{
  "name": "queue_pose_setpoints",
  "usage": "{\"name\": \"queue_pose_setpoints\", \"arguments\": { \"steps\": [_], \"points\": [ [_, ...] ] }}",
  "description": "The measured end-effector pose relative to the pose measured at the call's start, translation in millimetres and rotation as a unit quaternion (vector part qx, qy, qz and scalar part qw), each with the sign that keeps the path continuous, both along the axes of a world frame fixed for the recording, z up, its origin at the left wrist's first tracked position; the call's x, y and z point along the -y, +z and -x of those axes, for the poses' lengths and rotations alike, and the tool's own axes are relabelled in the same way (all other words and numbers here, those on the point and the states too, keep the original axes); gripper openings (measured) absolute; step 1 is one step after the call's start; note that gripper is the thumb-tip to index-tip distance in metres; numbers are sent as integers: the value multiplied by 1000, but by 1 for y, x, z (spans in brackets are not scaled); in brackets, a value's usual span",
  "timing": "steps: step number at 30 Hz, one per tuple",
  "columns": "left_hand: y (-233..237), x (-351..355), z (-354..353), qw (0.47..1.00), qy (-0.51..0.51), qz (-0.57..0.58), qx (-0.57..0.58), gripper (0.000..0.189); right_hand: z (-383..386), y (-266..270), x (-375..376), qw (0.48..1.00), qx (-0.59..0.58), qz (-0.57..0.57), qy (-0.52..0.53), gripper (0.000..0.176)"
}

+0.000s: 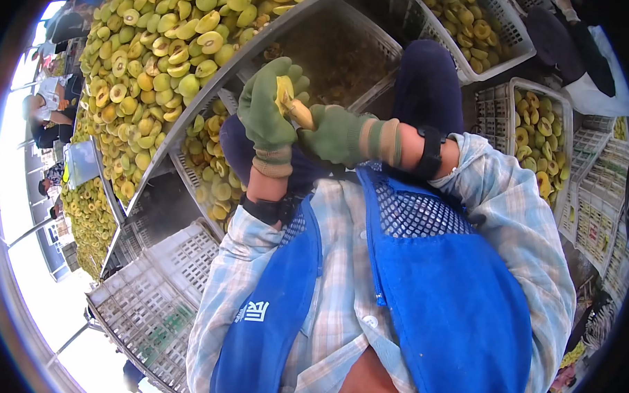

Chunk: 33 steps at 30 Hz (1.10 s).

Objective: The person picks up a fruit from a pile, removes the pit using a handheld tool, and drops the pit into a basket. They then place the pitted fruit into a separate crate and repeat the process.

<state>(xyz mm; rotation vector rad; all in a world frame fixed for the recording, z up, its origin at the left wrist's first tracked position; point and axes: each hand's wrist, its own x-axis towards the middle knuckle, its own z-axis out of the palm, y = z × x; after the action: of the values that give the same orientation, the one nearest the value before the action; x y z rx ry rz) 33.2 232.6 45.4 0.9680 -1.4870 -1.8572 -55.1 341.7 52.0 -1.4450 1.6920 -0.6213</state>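
Both hands wear green knitted gloves with striped cuffs. My left hand is closed around a yellow cut fruit, its fingers curled over the far side. Close against it, my right hand grips a short, light-brown, rounded object that looks like a tool handle. Its tip meets the fruit, and any blade is hidden. The two hands nearly touch, above the lap and between the knees.
A metal-edged table heaped with halved green-yellow fruit lies ahead and left. Crates of fruit stand below its edge and at the right. A mostly bare crate is ahead. White crates lie left. Other people are at far left.
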Motion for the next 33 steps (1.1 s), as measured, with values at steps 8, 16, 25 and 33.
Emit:
{"name": "queue_pose_setpoints", "arguments": {
  "steps": [8, 16, 25, 33],
  "points": [
    [-23, 20, -13, 985, -104, -115, -79, 48, 7, 18, 1, 917, 323, -210, -100, 30],
    [-15, 18, -11, 986, -140, -78, -49, 52, 13, 16, -6, 897, 394, -190, -68, 27],
    [12, 20, -3, 977, -157, -72, -124, 57, 14, 5, -4, 748, 642, -148, -78, 27],
    [1, 25, -5, 990, -107, -27, -92, 53, -4, 15, -5, 966, 208, 106, -114, 38]
  ]
}}
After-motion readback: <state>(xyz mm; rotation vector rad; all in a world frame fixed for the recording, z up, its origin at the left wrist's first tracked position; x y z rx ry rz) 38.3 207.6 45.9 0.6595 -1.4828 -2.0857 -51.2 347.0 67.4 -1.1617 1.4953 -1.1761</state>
